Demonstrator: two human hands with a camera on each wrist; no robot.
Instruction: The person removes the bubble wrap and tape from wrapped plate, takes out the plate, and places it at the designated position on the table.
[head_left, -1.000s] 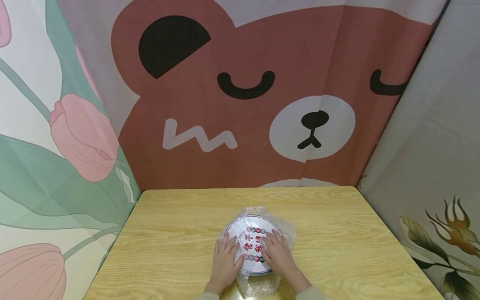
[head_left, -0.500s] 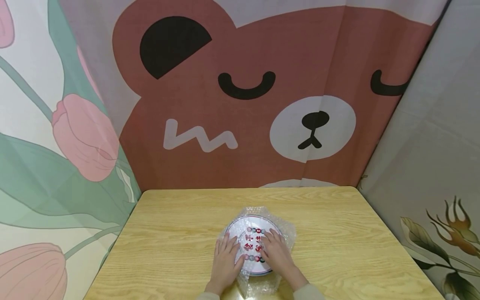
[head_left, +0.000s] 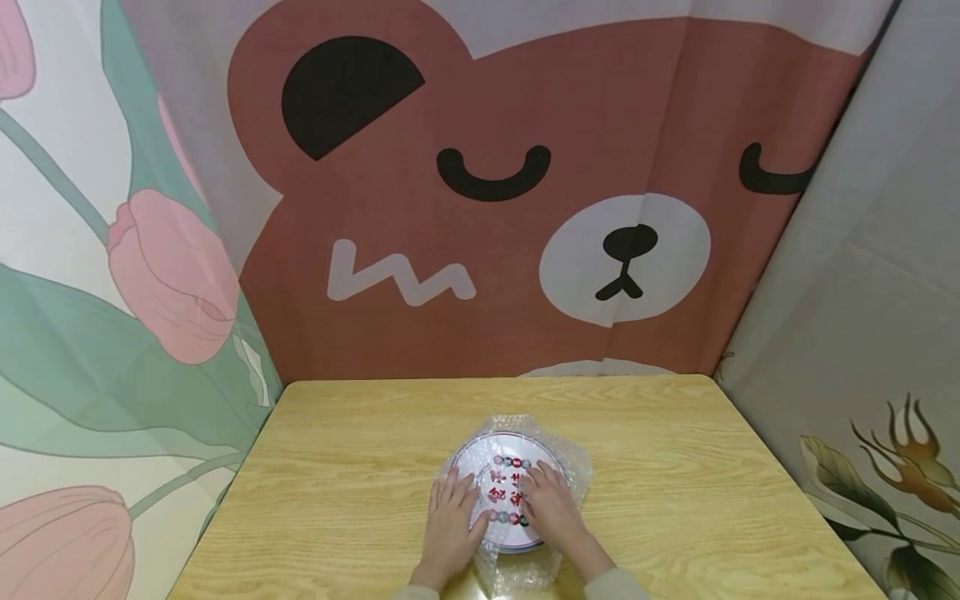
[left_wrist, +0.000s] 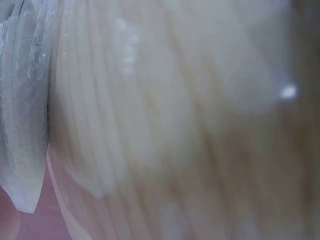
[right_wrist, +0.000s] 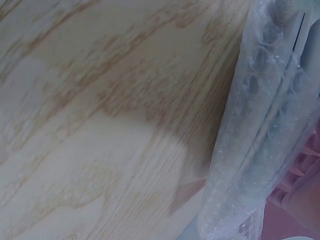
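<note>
A round white plate (head_left: 504,500) with a blue rim, red characters and rows of coloured dots lies on bubble wrap (head_left: 576,462) near the table's front edge. My left hand (head_left: 450,521) rests on its left side, fingers extended over wrap and plate. On the right side rests my right hand (head_left: 555,508), its fingertips touching the plate beside the red characters. The left wrist view has only the edge of the bubble wrap (left_wrist: 25,110) at far left. In the right wrist view, layered rims show through the wrap (right_wrist: 250,150); whether several plates are stacked, I cannot tell.
The wood-grain table (head_left: 337,483) extends around the plate on both sides and behind it. A bear-print cloth (head_left: 495,225) hangs at its back edge. Flower-print cloths stand along the left (head_left: 172,275) and right (head_left: 847,317).
My right hand's fingers have shifted slightly left across the plate. The left hand, the plate and the bubble wrap stay in place.
</note>
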